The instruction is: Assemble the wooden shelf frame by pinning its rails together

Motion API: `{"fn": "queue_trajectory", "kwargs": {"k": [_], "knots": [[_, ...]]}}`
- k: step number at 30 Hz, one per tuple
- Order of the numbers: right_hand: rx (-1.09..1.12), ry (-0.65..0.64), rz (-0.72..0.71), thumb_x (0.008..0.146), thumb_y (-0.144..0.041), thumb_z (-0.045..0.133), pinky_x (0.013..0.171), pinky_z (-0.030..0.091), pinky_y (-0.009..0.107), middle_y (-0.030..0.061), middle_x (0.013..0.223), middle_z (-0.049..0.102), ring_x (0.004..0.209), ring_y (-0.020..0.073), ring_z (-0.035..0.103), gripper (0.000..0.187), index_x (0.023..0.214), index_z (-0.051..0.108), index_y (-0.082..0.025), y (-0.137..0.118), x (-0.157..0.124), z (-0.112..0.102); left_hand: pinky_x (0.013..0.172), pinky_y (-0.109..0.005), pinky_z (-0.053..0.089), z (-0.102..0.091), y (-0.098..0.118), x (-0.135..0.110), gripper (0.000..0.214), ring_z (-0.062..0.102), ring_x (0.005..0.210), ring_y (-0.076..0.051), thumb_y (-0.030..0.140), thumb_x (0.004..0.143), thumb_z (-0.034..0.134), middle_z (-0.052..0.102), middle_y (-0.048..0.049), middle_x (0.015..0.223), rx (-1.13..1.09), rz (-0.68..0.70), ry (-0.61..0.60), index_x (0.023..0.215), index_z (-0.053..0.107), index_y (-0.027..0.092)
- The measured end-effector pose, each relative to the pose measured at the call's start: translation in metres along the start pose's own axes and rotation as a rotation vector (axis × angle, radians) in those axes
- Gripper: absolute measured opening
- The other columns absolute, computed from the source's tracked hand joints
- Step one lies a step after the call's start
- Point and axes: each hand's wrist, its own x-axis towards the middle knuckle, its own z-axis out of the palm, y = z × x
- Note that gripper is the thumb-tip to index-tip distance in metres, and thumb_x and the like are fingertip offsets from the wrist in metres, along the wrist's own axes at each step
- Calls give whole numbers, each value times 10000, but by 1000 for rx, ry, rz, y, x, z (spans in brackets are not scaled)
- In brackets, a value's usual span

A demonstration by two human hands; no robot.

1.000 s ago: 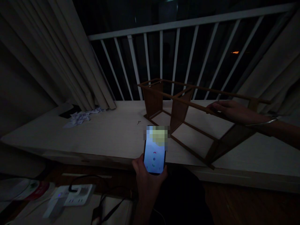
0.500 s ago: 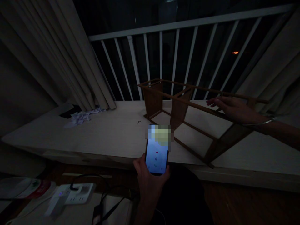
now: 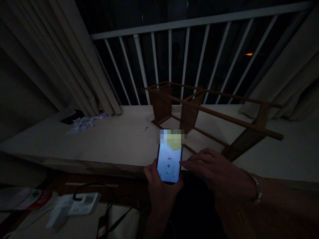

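Note:
In my left hand (image 3: 161, 197) is a smartphone (image 3: 170, 164), gripped from below with its screen lit. The screen shows a red and a green handset icon, and its upper part is pixelated. My right hand (image 3: 219, 171), with a bracelet on its wrist, reaches in from the right. Its fingers are stretched out, and the fingertips are at the phone's right edge; whether they touch it I cannot tell. Beyond both hands, a brown wooden rack (image 3: 161, 104) lies on its side on the pale window ledge (image 3: 117, 139).
A small key-like object (image 3: 146, 128) and crumpled papers (image 3: 83, 124) lie on the ledge. White railings (image 3: 184, 59) stand behind, between curtains (image 3: 82, 66). At lower left are a power strip (image 3: 84, 207), cables and a plastic bottle (image 3: 30, 199).
My right hand has moved from above the rack down and left to the phone's right edge. My left hand still holds the phone, shifted slightly right in view.

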Motion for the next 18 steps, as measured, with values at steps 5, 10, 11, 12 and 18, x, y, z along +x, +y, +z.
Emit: {"fn": "queue_trajectory", "kwargs": {"k": [5, 10, 11, 12, 18], "knots": [[12, 85, -69, 857, -168, 406, 877, 331, 290, 70, 1169, 582, 1084, 111, 489, 367, 1217, 476, -170, -14, 4, 29, 631, -336, 520, -1, 5, -3, 687, 533, 824, -190, 283, 530, 721, 408, -58, 971, -16, -33, -47, 1142, 426, 180], [-49, 85, -108, 870, -196, 407, 876, 320, 304, 61, 1185, 580, 1111, 122, 473, 340, 1200, 487, -173, -14, 6, 34, 660, -343, 524, -2, 4, -6, 698, 540, 829, -190, 266, 551, 706, 399, -72, 995, -28, -25, -73, 1173, 404, 169], [-50, 77, -119, 871, -199, 405, 874, 321, 306, 58, 1190, 578, 1112, 124, 471, 331, 1189, 493, -172, -15, 6, 35, 661, -344, 525, -2, 4, -7, 703, 542, 824, -189, 258, 550, 703, 397, -72, 996, -31, -26, -78, 1179, 401, 168], [-48, 69, -134, 871, -202, 404, 872, 323, 307, 53, 1193, 576, 1110, 125, 471, 321, 1176, 501, -170, -16, 5, 35, 661, -342, 526, -3, 3, -8, 701, 545, 815, -185, 247, 554, 696, 395, -71, 995, -37, -28, -81, 1184, 399, 170], [-18, 41, -221, 867, -212, 413, 832, 349, 301, 41, 1172, 587, 1077, 117, 483, 264, 1098, 532, -171, -25, 1, 44, 647, -292, 516, -3, 1, -10, 554, 563, 767, -146, 139, 681, 550, 393, -60, 986, -59, -71, -95, 1214, 405, 180]]}}
